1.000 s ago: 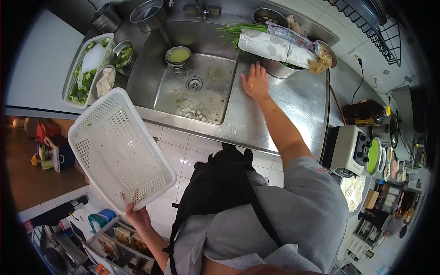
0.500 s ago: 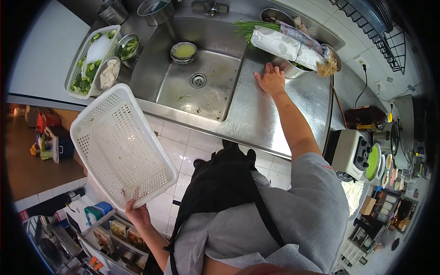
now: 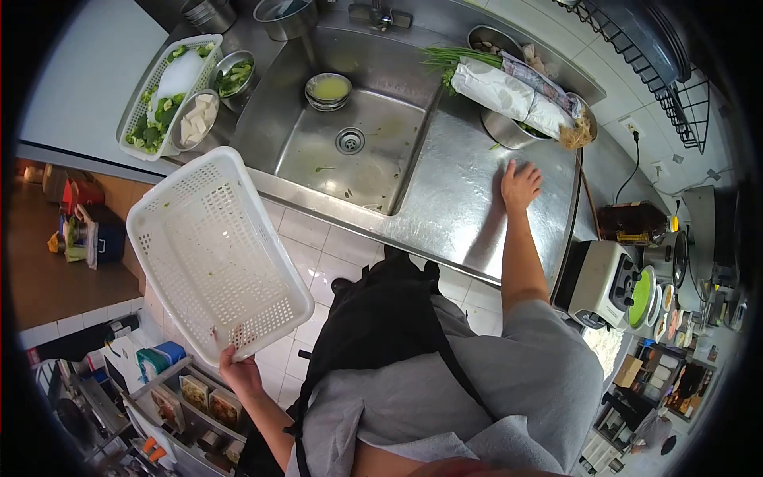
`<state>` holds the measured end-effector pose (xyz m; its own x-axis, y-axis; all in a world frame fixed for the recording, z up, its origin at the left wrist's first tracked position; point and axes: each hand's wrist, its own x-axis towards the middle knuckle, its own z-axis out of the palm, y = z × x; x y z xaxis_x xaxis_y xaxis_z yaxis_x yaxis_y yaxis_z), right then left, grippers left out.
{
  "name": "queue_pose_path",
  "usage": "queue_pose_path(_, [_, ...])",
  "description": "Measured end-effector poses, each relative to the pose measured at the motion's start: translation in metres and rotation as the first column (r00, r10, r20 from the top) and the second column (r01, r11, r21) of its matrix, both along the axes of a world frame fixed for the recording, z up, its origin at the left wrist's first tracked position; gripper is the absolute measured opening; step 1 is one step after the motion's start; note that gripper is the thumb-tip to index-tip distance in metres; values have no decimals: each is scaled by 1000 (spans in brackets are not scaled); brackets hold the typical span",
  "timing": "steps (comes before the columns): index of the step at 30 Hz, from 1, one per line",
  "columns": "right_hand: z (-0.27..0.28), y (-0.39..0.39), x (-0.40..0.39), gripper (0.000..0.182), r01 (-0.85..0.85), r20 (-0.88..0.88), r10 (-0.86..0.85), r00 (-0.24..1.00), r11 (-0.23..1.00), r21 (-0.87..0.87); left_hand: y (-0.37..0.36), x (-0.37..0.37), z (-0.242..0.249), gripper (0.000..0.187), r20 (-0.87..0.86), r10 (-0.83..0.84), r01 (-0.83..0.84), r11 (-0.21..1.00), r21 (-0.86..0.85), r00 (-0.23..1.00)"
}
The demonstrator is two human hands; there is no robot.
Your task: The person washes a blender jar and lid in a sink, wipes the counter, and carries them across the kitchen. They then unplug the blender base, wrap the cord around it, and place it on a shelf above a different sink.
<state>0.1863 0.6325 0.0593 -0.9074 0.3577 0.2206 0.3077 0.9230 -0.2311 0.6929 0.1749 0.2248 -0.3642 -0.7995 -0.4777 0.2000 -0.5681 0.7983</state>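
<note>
A white perforated plastic basket (image 3: 222, 254), with a few green scraps inside, is held by its near rim in my left hand (image 3: 241, 374). It is tilted, its open side facing me, in front of the counter edge and over the tiled floor. My right hand (image 3: 520, 188) is open and holds nothing, fingers slightly curled, over the steel counter (image 3: 453, 183) right of the sink. Just beyond it stands a steel bowl (image 3: 507, 133) with greens. Across that bowl lies a paper-wrapped bundle of green onions (image 3: 509, 95), roots to the right.
Stacked bowls (image 3: 327, 91) with yellowish liquid sit in the sink (image 3: 350, 171). At the left are a basket of broccoli (image 3: 135, 119), a bowl of white pieces (image 3: 197, 119) and a bowl of greens (image 3: 234, 78). A cream-coloured appliance (image 3: 592, 278) stands at the right.
My right hand has drawn back from beside the steel bowl, toward me and to the right. My left hand keeps hold of the basket, nearly unmoved. The view has shifted slightly.
</note>
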Motion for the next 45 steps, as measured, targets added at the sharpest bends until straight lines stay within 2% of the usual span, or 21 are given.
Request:
queue_pose_path(1, [23, -27, 5, 81, 7, 139, -3, 990, 1000, -26, 0, -1, 2, 61, 5, 8, -8, 1000, 1, 1000])
queue_pose_path(2, [12, -44, 2, 81, 1, 145, 4, 989, 1000, -29, 0, -1, 3, 61, 10, 14, -14, 1000, -2, 1000])
queue_pose_path(4, [-11, -74, -14, 84, -159, -1, 159, 987, 986, 42, -2, -3, 7, 63, 20, 5, -5, 1000, -14, 1000])
queue_pose_path(8, [-11, -102, -12, 84, -95, -8, 96, 995, 993, 75, -3, 0, 5, 65, 13, 20, -20, 1000, 10, 1000])
queue_pose_path(15, [-17, -99, -14, 74, -197, -27, 198, 980, 979, 55, -3, 3, -1, 61, 28, 2, -2, 1000, -10, 1000])
queue_pose_path(17, [-22, -102, -15, 72, -208, -59, 210, 976, 977, 34, -5, 1, -4, 66, 43, 33, -33, 999, 0, 999])
queue_pose_path(20, [-24, -113, -6, 70, -212, -66, 218, 974, 974, 82, -10, 1, -15, 66, 22, 35, -36, 999, 33, 999])
queue_pose_path(22, [-24, -129, 4, 67, -302, -117, 320, 940, 942, 145, -11, -6, -17, 66, 1, 10, -10, 999, 42, 1000])
queue_pose_path(24, [-12, -160, 18, 66, -626, -17, 626, 779, 780, 11, -10, -17, -16, 65, -17, -9, 10, 999, 53, 1000])
queue_pose_path(26, [-8, -201, 35, 65, -740, 20, 743, 669, 667, -86, -8, -27, -11, 65, -36, -41, 42, 998, 37, 999])
queue_pose_path(27, [-5, -207, 40, 65, -751, 20, 755, 656, 654, -91, -7, -31, -7, 65, -12, -31, 31, 999, 36, 999])
queue_pose_path(29, [3, -228, 47, 61, -818, 158, 813, 560, 573, -53, -7, -25, -8, 65, -17, -17, 17, 1000, 15, 1000])
queue_pose_path(30, [2, -232, 44, 61, -830, 149, 827, 542, 554, -59, -8, -22, -9, 65, -27, -24, 24, 1000, 5, 999])
queue_pose_path(32, [-8, -222, 28, 57, -855, -213, 835, 507, 454, -251, -4, -13, -9, 65, -40, 9, -9, 1000, 6, 999])
queue_pose_path(34, [-4, -208, 17, 57, -776, -145, 827, 542, 427, -464, 4, -1, -9, 65, -45, 55, -55, 998, 13, 997])
queue_pose_path(36, [-16, -206, 14, 52, -881, -324, 829, 456, 369, -296, 13, 7, -8, 65, -14, 107, -107, 994, 22, 994])
queue_pose_path(38, [-35, -209, 6, 40, -922, -235, 895, 380, 347, -171, 21, 8, -13, 63, -4, 206, -205, 977, 55, 979])
queue_pose_path(40, [-34, -220, -1, 25, -908, -39, 917, 397, 386, -164, 31, 1, -22, 57, 52, 224, -227, 972, 62, 973])
queue_pose_path(41, [-38, -226, -6, 18, -918, -56, 922, 383, 374, -133, 33, 5, -32, 57, 48, 309, -311, 949, 46, 950])
queue_pose_path(43, [-53, -236, -21, 17, -936, 39, 940, 339, 341, -85, 38, 15, -56, 52, 91, 328, -336, 937, 98, 940])
queue_pose_path(45, [-53, -254, -46, 23, -953, 347, 908, 234, 286, -105, 44, 8, -65, 52, 150, 483, -497, 865, 71, 862])
